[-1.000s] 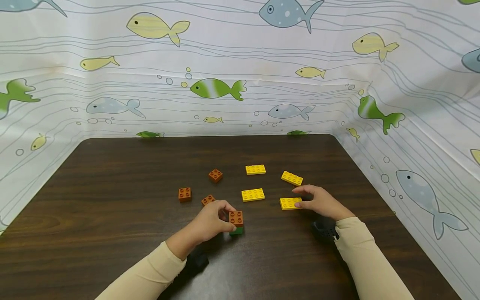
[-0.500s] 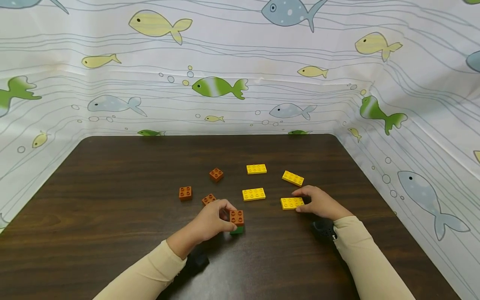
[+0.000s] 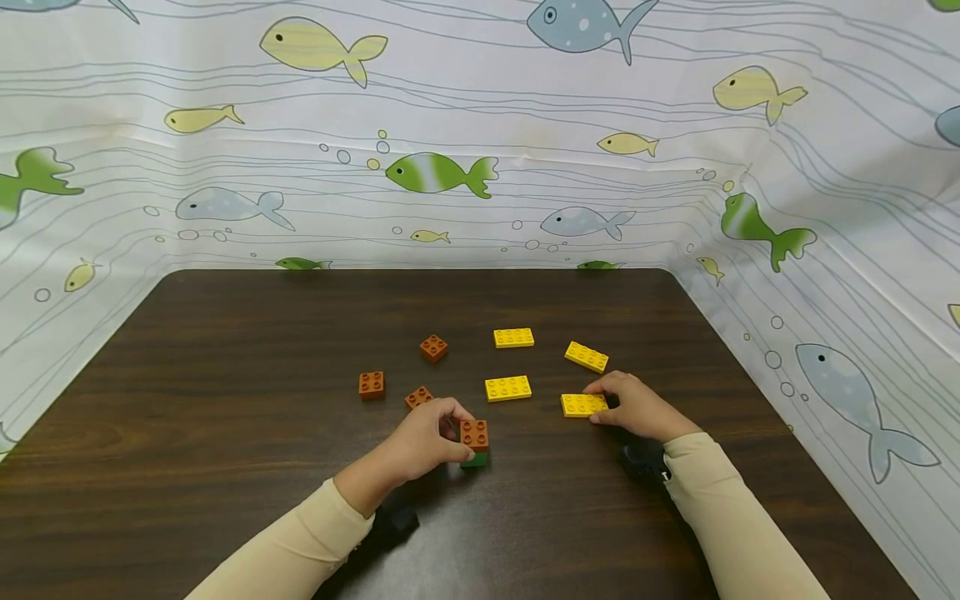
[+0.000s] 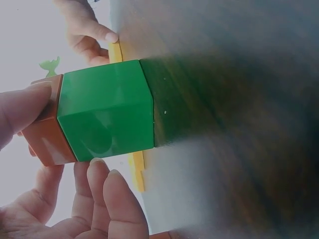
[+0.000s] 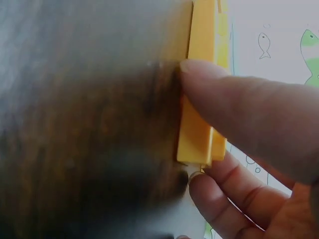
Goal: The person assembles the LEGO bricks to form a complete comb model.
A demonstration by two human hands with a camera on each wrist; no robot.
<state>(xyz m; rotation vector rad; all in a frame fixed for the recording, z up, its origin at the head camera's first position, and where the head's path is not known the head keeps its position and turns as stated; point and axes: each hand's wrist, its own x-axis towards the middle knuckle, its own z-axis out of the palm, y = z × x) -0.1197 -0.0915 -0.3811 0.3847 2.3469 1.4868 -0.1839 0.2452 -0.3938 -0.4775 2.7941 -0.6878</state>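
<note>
My left hand [image 3: 420,442] holds a brown-orange toy building brick [image 3: 474,433], thumb on its near side and fingers behind. That brick sits on top of a green block [image 4: 107,109], which stands on the table; the left wrist view shows the green block as the taller of the two. To the right, my right hand [image 3: 637,408] pinches the right end of a flat yellow brick [image 3: 579,406] lying on the table. In the right wrist view the thumb presses the long side of this yellow brick [image 5: 199,37]; the fingertips are partly hidden behind it.
Behind the hands lie more yellow bricks [image 3: 508,388], [image 3: 513,337], [image 3: 587,357]. Loose brown-orange bricks [image 3: 371,385], [image 3: 433,348] lie to the left, one [image 3: 418,397] partly covered by the left hand. A fish-print curtain [image 3: 442,108] borders the dark wooden table [image 3: 225,400].
My right thumb has slid from the top of the yellow brick to its near side. The left hand stays on the brown-orange brick. The head view has shifted slightly.
</note>
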